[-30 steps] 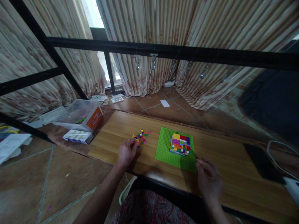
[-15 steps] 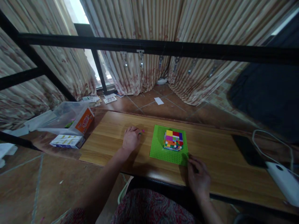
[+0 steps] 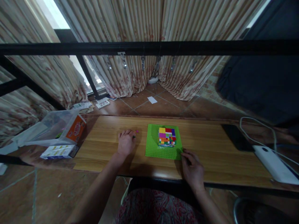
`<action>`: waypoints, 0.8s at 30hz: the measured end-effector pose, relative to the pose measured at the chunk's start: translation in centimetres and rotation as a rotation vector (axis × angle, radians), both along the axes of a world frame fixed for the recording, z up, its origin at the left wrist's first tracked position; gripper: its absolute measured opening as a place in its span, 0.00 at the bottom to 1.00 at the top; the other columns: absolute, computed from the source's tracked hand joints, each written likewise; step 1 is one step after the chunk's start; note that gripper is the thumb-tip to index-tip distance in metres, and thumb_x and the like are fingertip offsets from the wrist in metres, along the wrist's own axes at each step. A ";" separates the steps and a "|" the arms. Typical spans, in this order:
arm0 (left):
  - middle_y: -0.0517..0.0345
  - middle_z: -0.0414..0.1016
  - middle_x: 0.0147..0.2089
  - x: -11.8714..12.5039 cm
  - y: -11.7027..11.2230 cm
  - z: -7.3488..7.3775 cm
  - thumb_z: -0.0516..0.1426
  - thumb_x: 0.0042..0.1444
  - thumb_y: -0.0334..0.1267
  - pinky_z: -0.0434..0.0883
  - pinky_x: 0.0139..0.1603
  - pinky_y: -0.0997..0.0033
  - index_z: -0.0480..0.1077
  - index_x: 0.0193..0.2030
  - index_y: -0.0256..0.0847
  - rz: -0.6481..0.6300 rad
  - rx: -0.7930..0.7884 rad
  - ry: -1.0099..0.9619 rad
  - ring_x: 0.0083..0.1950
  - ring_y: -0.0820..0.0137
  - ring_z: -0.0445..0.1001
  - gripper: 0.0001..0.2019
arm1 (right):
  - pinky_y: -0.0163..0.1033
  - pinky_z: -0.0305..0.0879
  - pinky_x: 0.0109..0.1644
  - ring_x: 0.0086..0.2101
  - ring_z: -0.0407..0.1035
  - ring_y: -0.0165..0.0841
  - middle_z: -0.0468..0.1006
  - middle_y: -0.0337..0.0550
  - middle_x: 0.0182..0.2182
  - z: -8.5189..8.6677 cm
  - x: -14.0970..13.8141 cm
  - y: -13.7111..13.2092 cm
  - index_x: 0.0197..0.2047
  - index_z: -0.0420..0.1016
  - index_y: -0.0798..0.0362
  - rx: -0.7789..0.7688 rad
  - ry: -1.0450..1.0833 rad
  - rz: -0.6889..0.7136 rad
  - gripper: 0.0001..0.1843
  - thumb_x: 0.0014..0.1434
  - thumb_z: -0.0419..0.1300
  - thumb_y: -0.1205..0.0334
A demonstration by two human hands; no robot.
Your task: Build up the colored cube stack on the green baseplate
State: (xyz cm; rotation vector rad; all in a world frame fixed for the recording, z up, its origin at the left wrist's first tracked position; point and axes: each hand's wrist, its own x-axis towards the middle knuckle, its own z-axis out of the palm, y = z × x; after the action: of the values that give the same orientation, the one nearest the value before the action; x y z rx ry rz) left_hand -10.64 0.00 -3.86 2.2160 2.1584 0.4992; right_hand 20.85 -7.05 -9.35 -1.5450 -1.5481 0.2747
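A green baseplate (image 3: 154, 148) lies on the wooden table (image 3: 210, 146), and a square block of coloured bricks (image 3: 167, 136) is built on its far half. My left hand (image 3: 125, 142) lies left of the plate with curled fingers over a small pile of loose bricks. Only a pink brick (image 3: 136, 131) shows past the fingertips, and what the fingers pinch is hidden. My right hand (image 3: 192, 168) rests at the plate's near right corner, its bent fingers pressed on that corner.
A clear plastic tub with an orange box (image 3: 76, 129) and a white carton (image 3: 58, 151) sit off the table's left end. A black phone (image 3: 235, 137) and a white power bank (image 3: 273, 165) with cable lie right. A black metal bar (image 3: 149, 48) crosses overhead.
My left hand slid forward over the loose bricks and now hides most of them. My right hand moved up to the baseplate's corner. The view swung right.
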 end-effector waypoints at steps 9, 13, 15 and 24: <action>0.48 0.75 0.43 0.4 -0.3 -0.1 0.52 0.59 0.34 0.63 0.49 0.54 0.72 0.36 0.42 -0.051 -0.033 0.083 0.47 0.56 0.70 0.07 | 0.49 0.69 0.52 0.45 0.73 0.40 0.77 0.52 0.44 -0.1 -0.2 0.2 0.37 0.79 0.53 0.004 0.013 -0.013 0.15 0.62 0.54 0.53; 0.49 0.75 0.45 0.7 -0.5 -0.1 0.54 0.58 0.34 0.64 0.50 0.54 0.72 0.38 0.42 -0.081 -0.020 0.056 0.49 0.55 0.69 0.06 | 0.48 0.69 0.51 0.45 0.73 0.40 0.77 0.52 0.44 -0.2 -0.3 0.2 0.37 0.79 0.53 0.012 0.012 -0.009 0.15 0.63 0.54 0.54; 0.50 0.75 0.47 0.6 -0.6 -0.1 0.56 0.56 0.34 0.64 0.50 0.53 0.72 0.39 0.43 -0.095 -0.016 0.038 0.50 0.55 0.69 0.05 | 0.48 0.69 0.52 0.45 0.73 0.40 0.77 0.52 0.44 -0.1 -0.3 0.2 0.38 0.79 0.53 0.017 0.013 -0.006 0.15 0.63 0.54 0.54; 0.52 0.76 0.49 0.4 -0.2 0.2 0.56 0.55 0.33 0.65 0.51 0.55 0.74 0.36 0.44 -0.117 -0.026 0.004 0.50 0.58 0.70 0.05 | 0.48 0.69 0.51 0.45 0.73 0.40 0.77 0.51 0.45 -0.2 -0.4 0.2 0.38 0.79 0.52 0.014 0.027 -0.003 0.15 0.63 0.54 0.54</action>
State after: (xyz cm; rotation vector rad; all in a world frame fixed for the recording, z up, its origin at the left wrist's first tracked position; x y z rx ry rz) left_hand -10.29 -0.17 -3.70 2.3138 2.0100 0.4606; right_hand 20.45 -6.86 -9.53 -1.5264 -1.5235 0.2811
